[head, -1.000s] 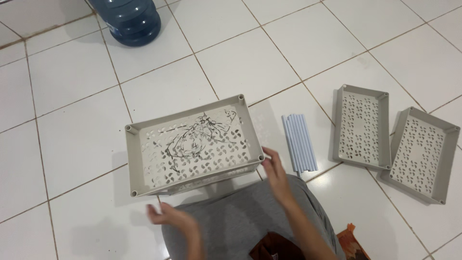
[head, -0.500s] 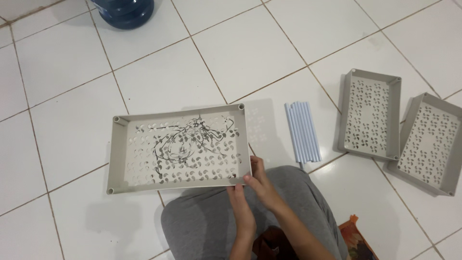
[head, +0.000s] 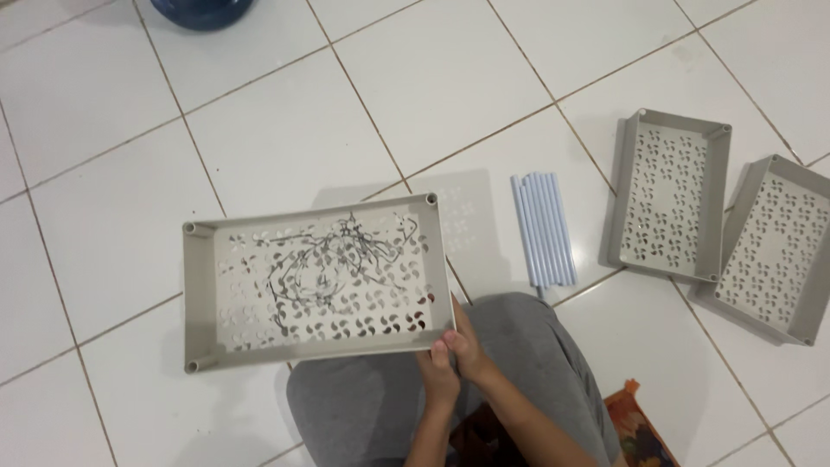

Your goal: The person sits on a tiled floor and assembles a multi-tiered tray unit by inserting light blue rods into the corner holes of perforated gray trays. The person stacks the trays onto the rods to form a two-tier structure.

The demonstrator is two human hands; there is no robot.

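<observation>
Hands meet at the scribbled grey perforated tray's (head: 316,285) near right corner, your left hand (head: 439,374) and right hand (head: 468,344) both gripping its rim, its long axis stretching leftward above the tiled floor (head: 484,95).

**Tray: state and pose**

Grey rectangular plastic tray (head: 316,281), shallow walls, round socket at each corner. Base perforated with pinwheel-shaped cutouts; dark scribble marks across the middle. Open side up, long axis roughly left-right, slightly tilted. Held above the tiled floor at its near right corner, over the knee.
</observation>
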